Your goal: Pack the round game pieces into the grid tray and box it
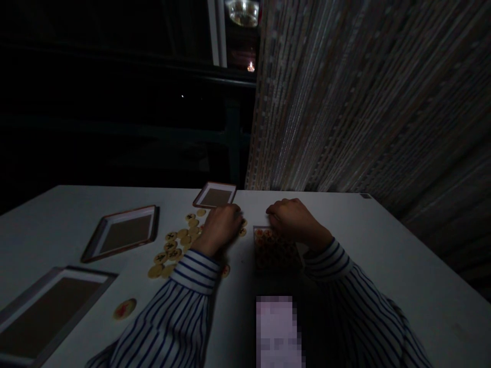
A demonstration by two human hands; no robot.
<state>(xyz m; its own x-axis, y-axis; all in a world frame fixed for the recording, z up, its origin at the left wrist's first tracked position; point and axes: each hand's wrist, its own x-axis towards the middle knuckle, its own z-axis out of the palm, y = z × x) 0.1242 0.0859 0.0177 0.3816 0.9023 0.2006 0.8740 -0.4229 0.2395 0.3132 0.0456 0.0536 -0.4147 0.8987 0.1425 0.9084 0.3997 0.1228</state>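
My left hand (pixel 221 227) reaches over the right side of a loose spread of Chinese chess pieces (pixel 175 254), round and pale with dark or red characters. Its fingers curl downward beside a couple of pieces; whatever they hold is hidden. Above the far edge of a small box (pixel 277 255) filled with rows of pieces is my right hand (pixel 292 219). Its fingers are closed together, and their contents cannot be made out. A single piece with a red character (pixel 125 308) lies apart near my left sleeve.
Three shallow trays or lids stand on the white table (pixel 387 266): one at the back (pixel 217 195), one at the left (pixel 125 232) and a larger one at the near left (pixel 49 312). A lit phone (pixel 278 332) is close in front. A string curtain (pixel 330 102) hangs behind the table.
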